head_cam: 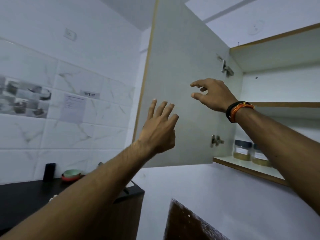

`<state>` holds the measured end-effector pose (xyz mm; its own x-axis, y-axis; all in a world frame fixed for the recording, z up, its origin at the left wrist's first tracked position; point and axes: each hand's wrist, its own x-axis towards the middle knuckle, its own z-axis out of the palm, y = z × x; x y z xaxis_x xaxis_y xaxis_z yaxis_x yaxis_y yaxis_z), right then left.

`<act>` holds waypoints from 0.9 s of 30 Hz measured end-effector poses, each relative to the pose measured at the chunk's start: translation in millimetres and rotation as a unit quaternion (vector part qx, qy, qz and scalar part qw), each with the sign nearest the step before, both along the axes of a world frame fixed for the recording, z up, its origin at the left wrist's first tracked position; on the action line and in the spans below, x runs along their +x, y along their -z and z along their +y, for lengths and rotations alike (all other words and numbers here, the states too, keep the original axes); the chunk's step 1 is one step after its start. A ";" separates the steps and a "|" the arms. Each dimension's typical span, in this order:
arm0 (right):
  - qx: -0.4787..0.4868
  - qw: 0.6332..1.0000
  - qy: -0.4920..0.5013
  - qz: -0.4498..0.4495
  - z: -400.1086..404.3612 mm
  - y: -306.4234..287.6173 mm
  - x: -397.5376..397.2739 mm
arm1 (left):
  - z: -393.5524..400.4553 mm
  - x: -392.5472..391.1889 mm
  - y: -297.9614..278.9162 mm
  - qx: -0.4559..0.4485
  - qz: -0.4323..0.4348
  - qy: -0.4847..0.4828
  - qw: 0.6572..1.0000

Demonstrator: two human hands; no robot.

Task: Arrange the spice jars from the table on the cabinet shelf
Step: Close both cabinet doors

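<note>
Reaching up mid-frame, you held both your left hand (160, 125) and right hand (210, 94) open and empty before the cabinet door (181, 75). Two spice jars (242, 150) stood on the shelf (230, 162), lower right. Closing the door looked next.

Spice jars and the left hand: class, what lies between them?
In the head view, the open cabinet door and its lower hinge lie between the left hand and the spice jars on the bottom shelf.
</note>
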<state>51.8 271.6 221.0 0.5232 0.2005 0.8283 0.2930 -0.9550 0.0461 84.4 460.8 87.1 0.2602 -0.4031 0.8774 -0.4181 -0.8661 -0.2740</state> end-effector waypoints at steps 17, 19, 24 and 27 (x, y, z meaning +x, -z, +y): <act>0.024 0.994 -0.049 -0.097 132.7 -26.3 65.4 | 54.6 30.6 16.4 -0.293 0.234 0.222 0.900; 0.036 0.995 -0.043 -0.080 136.1 -25.4 71.5 | 52.1 32.0 15.3 -0.307 0.256 0.278 0.873; 0.051 0.995 -0.028 -0.083 144.1 -20.1 79.2 | 57.0 33.8 18.0 -0.314 0.254 0.316 0.858; 0.066 0.993 -0.039 -0.093 144.8 -19.6 75.1 | 60.0 31.6 22.3 -0.299 0.245 0.336 0.859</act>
<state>126.9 416.4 240.5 0.3451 0.1179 0.9311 0.3635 -0.9315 -0.0168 116.0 520.8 64.9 0.5426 -0.1232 0.8309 -0.8167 -0.3090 0.4874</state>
